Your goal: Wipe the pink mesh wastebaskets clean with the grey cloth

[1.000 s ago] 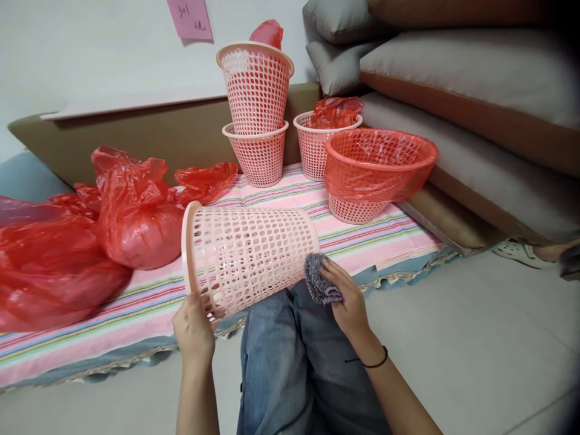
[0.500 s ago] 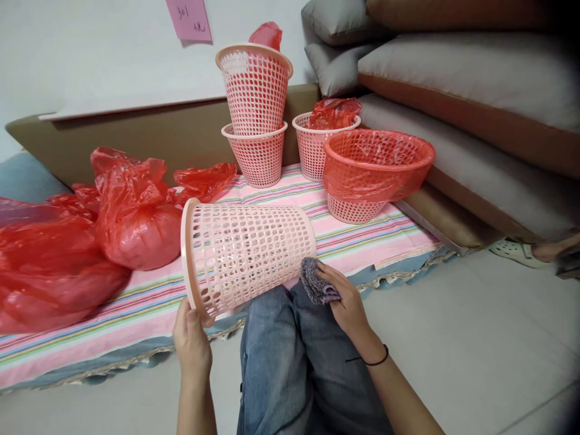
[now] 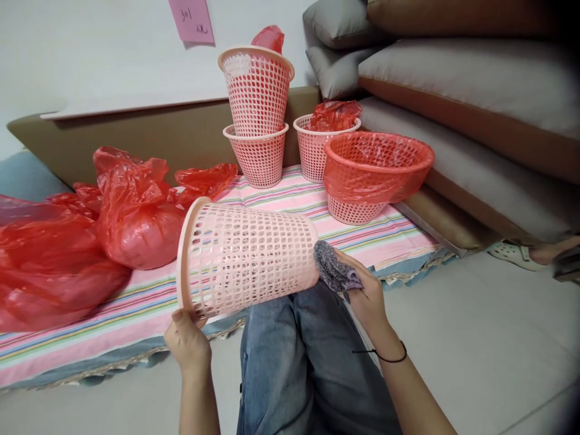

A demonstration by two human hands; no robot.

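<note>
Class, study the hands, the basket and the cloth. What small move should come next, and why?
Probably rub the cloth across the closed end of the basket: the right hand holds it against that end, while the left hand grips the rim, keeping the basket on its side.

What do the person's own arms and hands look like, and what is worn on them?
No sleeves or gloves show. The right hand has a thin black band around its wrist. The left hand and its wrist wear nothing.
</note>
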